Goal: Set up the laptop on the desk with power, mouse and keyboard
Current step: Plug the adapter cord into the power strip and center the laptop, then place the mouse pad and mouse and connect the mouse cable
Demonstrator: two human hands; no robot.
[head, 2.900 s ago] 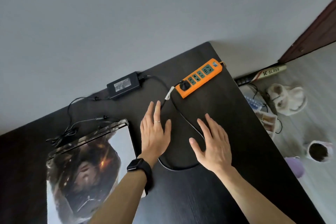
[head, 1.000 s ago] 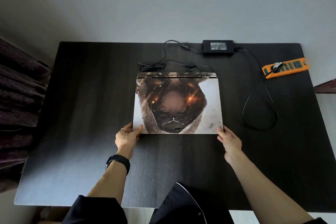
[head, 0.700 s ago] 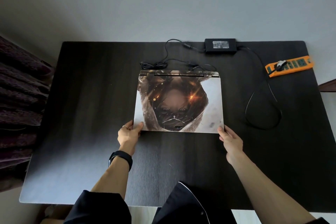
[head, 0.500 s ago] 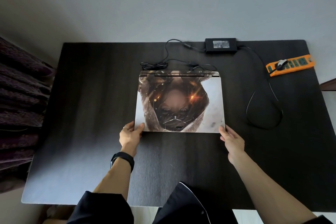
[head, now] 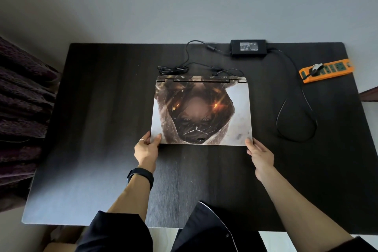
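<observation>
The laptop (head: pixel 201 110) lies shut and flat at the middle of the dark desk (head: pixel 98 129), hinge edge far. Its lid is covered by printed artwork in browns and pale grey with orange glints. The left hand (head: pixel 146 149) grips the near left corner, thumb on the lid and fingers curled round the side. The right hand (head: pixel 259 154) pinches the near right corner, thumb at the edge. Cable (head: pixel 306 108) runs from behind the laptop to a black adapter (head: pixel 248 48) at the far edge, then loops to an orange power strip (head: pixel 326 69) at far right.
</observation>
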